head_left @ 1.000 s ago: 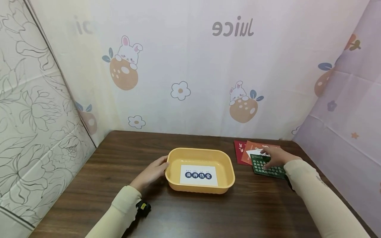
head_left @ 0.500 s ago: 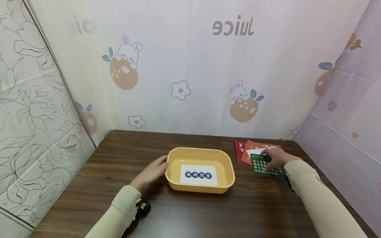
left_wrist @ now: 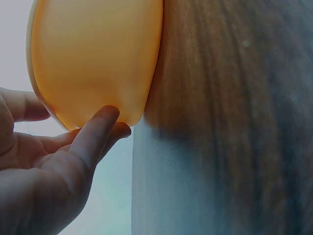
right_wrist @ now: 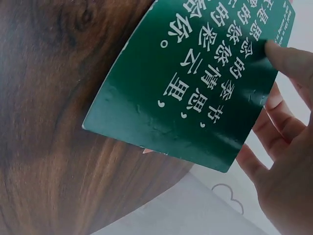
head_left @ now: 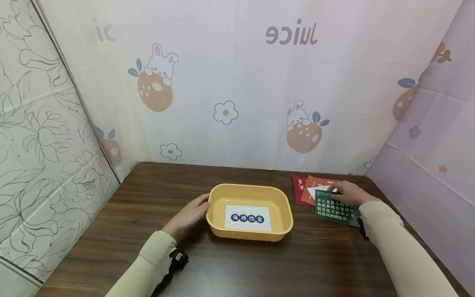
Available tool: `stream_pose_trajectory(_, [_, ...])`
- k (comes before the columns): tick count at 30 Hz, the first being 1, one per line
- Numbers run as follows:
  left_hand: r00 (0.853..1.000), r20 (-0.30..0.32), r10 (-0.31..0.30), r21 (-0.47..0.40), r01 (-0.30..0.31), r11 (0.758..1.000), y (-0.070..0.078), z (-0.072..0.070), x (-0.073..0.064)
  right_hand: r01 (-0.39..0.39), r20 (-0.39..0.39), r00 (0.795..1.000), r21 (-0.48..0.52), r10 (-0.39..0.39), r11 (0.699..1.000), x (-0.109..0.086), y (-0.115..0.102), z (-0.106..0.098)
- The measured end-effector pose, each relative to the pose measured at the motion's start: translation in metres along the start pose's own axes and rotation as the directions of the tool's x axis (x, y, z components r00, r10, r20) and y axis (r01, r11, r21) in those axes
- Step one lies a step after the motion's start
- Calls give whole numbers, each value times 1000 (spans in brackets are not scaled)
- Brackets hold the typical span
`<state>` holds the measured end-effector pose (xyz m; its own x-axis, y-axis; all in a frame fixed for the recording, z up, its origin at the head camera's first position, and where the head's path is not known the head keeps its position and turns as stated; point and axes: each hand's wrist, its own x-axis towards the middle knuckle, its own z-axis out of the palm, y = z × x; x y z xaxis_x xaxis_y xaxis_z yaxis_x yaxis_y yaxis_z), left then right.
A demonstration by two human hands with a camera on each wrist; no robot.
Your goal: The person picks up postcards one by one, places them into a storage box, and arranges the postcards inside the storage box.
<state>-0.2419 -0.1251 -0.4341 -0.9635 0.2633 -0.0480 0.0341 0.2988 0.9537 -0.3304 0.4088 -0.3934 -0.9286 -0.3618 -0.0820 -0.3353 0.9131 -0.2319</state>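
Note:
My left hand (head_left: 189, 214) holds the left end of a yellow plastic tray (head_left: 249, 236); the left wrist view shows fingertips (left_wrist: 108, 113) against its outer wall. A white card (head_left: 237, 227) with blue round lettering lies flat inside. At the right, my right hand (head_left: 350, 194) pinches a dark green card (head_left: 330, 210) with white lettering by its far edge. In the right wrist view the thumb (right_wrist: 288, 59) lies on the printed face of the green card (right_wrist: 146, 112), other fingers behind it. The card is tilted up, its near part over the table.
Under and behind the green card lie a dark red card (head_left: 298, 187), an orange card (head_left: 315, 181) and a white card (head_left: 311, 192), overlapping. The dark wood table (head_left: 237, 268) ends at a patterned curtain (head_left: 252, 140) at the back.
My right hand has shifted slightly right and gripped the green card at its far edge, raising it; more of its lettering shows. The left hand and tray have stayed put.

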Motion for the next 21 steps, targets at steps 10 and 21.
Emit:
stream_pose_trajectory(10, [1000, 16, 7, -43, -7, 999, -1, -1, 0, -15, -42, 999, 65, 18, 998, -1, -1, 3])
stream_pose_trajectory(21, [1000, 22, 4, -40, -3, 999, 1, -1, 0, -32, -77, 996, 98, 40, 995, 3, -6, -3])
